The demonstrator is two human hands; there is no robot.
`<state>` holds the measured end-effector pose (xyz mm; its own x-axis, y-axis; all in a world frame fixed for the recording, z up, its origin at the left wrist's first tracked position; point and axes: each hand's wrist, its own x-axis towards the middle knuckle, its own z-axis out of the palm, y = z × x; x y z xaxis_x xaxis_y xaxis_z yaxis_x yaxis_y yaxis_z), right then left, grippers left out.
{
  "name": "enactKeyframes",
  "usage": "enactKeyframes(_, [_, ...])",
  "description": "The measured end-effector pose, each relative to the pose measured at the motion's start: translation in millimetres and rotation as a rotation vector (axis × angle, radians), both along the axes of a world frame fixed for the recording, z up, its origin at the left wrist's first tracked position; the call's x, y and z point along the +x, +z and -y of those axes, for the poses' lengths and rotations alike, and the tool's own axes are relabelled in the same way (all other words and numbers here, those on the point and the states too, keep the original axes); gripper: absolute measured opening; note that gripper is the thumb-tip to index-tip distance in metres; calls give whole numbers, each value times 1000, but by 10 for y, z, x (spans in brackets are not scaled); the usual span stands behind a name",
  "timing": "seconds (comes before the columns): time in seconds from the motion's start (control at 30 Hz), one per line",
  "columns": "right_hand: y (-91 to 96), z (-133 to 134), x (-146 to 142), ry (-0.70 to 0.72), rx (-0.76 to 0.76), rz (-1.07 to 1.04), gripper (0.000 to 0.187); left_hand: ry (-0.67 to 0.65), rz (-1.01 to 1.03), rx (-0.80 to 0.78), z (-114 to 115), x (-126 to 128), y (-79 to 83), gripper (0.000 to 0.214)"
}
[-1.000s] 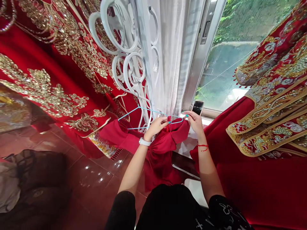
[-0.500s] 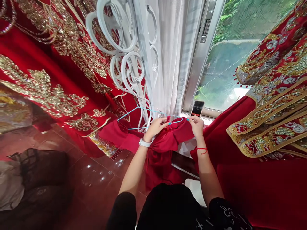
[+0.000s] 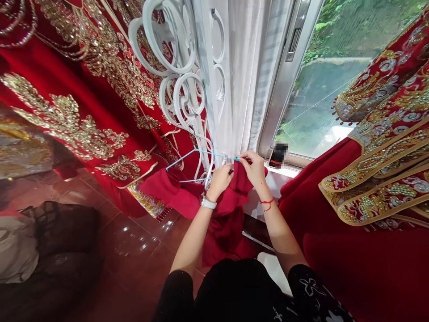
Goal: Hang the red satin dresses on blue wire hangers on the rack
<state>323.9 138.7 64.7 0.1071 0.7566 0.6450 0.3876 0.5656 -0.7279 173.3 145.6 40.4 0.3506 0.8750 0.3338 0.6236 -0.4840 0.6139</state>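
A plain red garment [image 3: 231, 210] hangs from a thin light-blue wire hanger [image 3: 187, 156] in front of me. My left hand [image 3: 219, 179], with a white watch on the wrist, is closed on the red fabric just under the hanger's wire. My right hand [image 3: 253, 167], with a red string bracelet, pinches the fabric and the hanger's right end together. The two hands sit close side by side. The hanger's hook reaches up to a white scrolled metal frame [image 3: 181, 89].
Red gowns with gold embroidery hang at the left [image 3: 77, 98] and the right [image 3: 378, 147]. A white curtain [image 3: 244, 76] and a window [image 3: 321, 89] are ahead. A dark phone [image 3: 279, 154] stands on the sill. A dark bundle [image 3: 63, 232] lies on the red tiled floor.
My right hand has moved left along the hanger, close to my left hand, bunching the red fabric between them. The view shifted slightly.
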Motion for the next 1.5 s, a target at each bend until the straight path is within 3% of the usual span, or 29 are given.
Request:
enactKeyframes(0.2, [-141, 220, 159, -166, -11, -271, 16, 88, 340, 135, 358, -50, -144, 30])
enactKeyframes(0.37, [-367, 366, 154, -245, -102, -371, 20, 36, 415, 22, 313, -7, -291, 25])
enactKeyframes(0.5, [-411, 412, 62, -294, -87, -315, 21, -48, 554, -17, 381, -134, -246, 25])
enactKeyframes(0.57, [-391, 408, 10, -333, -47, -264, 22, 21, 552, 59, 579, -314, -161, 24])
enactKeyframes(0.63, [-354, 371, -60, -356, -7, -165, 28, 237, 532, 218, 804, -566, -51, 19])
enactKeyframes(0.7, [-310, 296, -162, -356, 10, -19, 37, 588, 469, 459, 949, -858, 62, 13])
enactKeyframes(0.73, [-288, 248, -223, -351, 3, 60, 41, 745, 415, 546, 970, -1003, 110, 18])
enactKeyframes(0.8, [-253, 144, -353, -358, -39, 189, 44, 898, 270, 556, 910, -1257, 171, 43])
enactKeyframes(0.87, [-230, 52, -463, -406, -93, 248, 40, 929, 132, 439, 771, -1431, 172, 49])
enactKeyframes(1.0, [-178, -32, -535, -524, -155, 286, 35, 913, -40, 289, 580, -1556, 85, 35])
enactKeyframes(1.3, [136, 76, -352, -496, -289, 724, 32, 811, -233, 221, 750, -1668, 146, 54])
enactKeyframes(1.5, [423, 61, -446, -509, -497, 990, 32, 917, -400, 150, 777, -1506, 341, 50])
